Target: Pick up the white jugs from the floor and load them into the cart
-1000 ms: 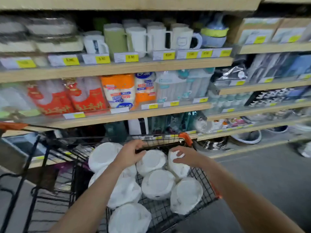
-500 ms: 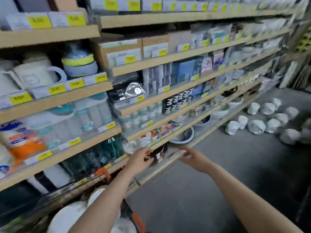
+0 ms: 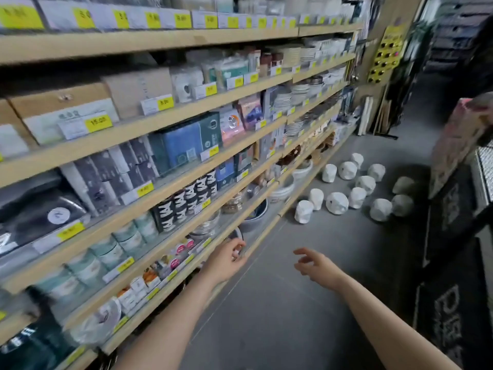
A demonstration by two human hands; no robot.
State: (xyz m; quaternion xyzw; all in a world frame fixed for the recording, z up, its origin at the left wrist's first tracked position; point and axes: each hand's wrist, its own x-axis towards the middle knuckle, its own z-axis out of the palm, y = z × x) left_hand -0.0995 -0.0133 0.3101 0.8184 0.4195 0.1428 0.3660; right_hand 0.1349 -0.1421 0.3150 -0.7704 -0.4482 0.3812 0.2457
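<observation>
Several white jugs (image 3: 337, 203) lie and stand in a loose cluster on the grey floor far ahead, near the foot of the shelving. My left hand (image 3: 226, 259) hangs in the air beside the lowest shelf edge, fingers loosely curled and holding nothing. My right hand (image 3: 313, 264) is stretched forward over the floor with relaxed, spread fingers, also empty. Both hands are well short of the jugs. The cart is out of view.
Long wooden shelves (image 3: 170, 118) packed with boxed goods, bowls and plates run along the left. A dark display stand (image 3: 453, 231) with black mats lines the right side. The grey floor aisle (image 3: 280, 303) runs between them toward the jugs.
The view has swung right, away from the cart. Both hands have let go of the jugs in the cart and now reach forward empty, with the floor jugs ahead.
</observation>
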